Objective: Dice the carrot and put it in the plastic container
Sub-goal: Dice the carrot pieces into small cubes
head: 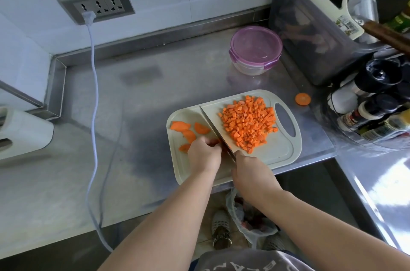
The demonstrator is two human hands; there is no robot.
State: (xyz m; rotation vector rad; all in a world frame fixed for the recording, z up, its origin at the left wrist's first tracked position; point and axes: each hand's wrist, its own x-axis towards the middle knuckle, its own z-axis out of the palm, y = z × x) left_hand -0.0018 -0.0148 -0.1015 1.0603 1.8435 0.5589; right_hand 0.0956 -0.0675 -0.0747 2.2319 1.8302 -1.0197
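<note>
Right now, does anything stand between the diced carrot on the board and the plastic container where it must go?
Yes: the purple lid sits on the container, covering its opening. The counter between the board and the container shows nothing in the path.

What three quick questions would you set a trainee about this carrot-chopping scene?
1. True or false: the plastic container stands open.
2. Where does the diced carrot lie? A: on the cutting board, right of the knife. B: inside the container. C: on the floor.
3. Which hand has the knife in its grip?

Key: 1 false, its purple lid is on. 2 A. 3 the right hand; the left hand steadies a carrot piece.
</note>
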